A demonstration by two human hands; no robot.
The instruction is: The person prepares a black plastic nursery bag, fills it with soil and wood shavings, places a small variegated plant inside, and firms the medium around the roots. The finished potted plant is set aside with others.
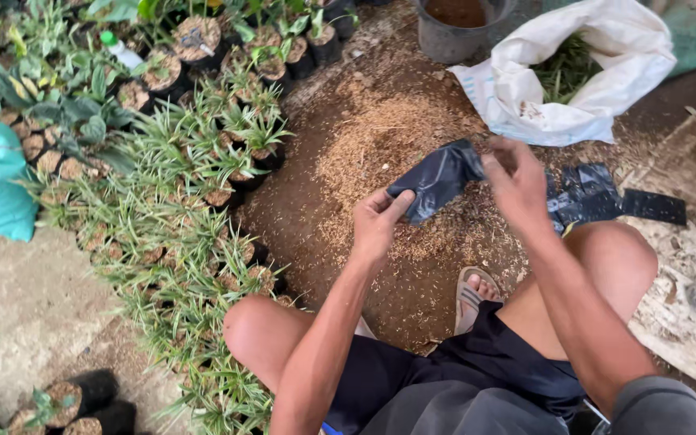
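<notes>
Both hands pinch one crumpled black plastic grow bag (437, 179) above the husk pile, its long axis running from seven o'clock to one o'clock, left hand (376, 225) gripping the lower end, right hand (517, 184) the upper, one sandal (470, 296) below.

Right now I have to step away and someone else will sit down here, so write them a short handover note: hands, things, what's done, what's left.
Left hand: pinches the lower edge of a black plastic bag.
Right hand: grips the same bag's upper end, held above the ground.
Things: husk and soil mix spread in front; more flat black bags to the right; white sack with green cuttings behind; grey bucket beyond.
Done: many potted seedlings stand in rows on the left.
Left: the held bag looks flat and unfilled.
</notes>
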